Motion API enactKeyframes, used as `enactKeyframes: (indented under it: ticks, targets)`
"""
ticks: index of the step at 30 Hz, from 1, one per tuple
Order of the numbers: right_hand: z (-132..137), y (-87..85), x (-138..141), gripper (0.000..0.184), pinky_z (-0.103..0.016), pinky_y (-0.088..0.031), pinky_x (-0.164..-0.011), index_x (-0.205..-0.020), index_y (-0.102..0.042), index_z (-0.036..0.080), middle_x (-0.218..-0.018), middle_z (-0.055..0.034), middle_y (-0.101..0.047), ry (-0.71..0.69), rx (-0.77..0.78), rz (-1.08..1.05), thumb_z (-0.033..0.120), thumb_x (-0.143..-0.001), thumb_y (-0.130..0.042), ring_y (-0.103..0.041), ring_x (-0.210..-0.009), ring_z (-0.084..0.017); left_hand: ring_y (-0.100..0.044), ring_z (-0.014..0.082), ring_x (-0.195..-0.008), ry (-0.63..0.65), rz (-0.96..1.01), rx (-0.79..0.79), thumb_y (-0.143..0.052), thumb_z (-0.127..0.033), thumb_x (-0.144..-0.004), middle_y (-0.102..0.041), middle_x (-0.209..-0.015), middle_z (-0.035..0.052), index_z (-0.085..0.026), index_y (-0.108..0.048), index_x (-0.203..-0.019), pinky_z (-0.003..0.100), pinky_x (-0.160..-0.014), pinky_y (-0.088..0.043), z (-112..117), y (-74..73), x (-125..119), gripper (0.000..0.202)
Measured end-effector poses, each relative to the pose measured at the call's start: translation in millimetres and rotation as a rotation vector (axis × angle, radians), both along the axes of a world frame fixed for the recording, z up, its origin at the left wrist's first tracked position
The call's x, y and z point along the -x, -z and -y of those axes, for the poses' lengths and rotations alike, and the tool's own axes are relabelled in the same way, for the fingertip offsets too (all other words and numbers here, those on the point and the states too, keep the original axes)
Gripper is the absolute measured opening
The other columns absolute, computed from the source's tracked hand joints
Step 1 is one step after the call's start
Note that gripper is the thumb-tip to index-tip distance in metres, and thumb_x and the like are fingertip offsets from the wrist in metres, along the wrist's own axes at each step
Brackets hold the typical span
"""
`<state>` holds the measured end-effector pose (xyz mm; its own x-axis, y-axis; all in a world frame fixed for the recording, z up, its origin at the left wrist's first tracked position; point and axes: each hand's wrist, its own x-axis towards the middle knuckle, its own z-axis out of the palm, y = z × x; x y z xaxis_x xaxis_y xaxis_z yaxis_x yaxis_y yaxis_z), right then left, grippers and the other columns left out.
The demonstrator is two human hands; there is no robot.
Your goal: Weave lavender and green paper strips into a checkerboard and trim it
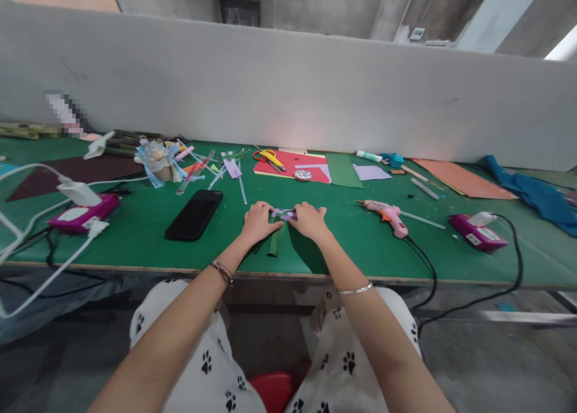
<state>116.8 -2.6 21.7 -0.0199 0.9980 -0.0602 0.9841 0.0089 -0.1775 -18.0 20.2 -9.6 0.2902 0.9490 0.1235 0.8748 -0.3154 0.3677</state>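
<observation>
Between my two hands lies a small piece of woven paper strips [283,215], purple and green, close to the table's front edge. My left hand [259,222] grips its left end, fingers bent and thumb pointing inward. At the right end, my right hand [309,219] is closed on it in the same way, with the fingertips partly hidden. Green paper strips [276,243] stick out from the piece toward me, lying on the green table [315,256].
A black phone [195,214] lies to the left, a pink glue gun [386,216] to the right. Yellow-handled scissors [271,159] rest on red paper [306,160] behind my hands. Purple power strips [85,213] with cables stand at both sides. A white partition [288,88] closes the back.
</observation>
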Motion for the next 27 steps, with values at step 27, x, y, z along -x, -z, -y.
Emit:
enactKeyframes:
  ticks: [27]
  targets:
    - [-8,-5.8,-27,0.040,-0.025,-0.020,-0.049,-0.051,-0.033,0.020,-0.052,0.0065,-0.023,-0.235,0.054,-0.827,0.055,-0.069,-0.043,-0.022,-0.051,-0.007,-0.062,0.0139,-0.056,0.082,0.977,0.284,-0.051,-0.037,-0.074,-0.061,-0.076,-0.0012,-0.018,-0.051,-0.079,0.024,-0.054,-0.045,0,-27.8,19,0.020]
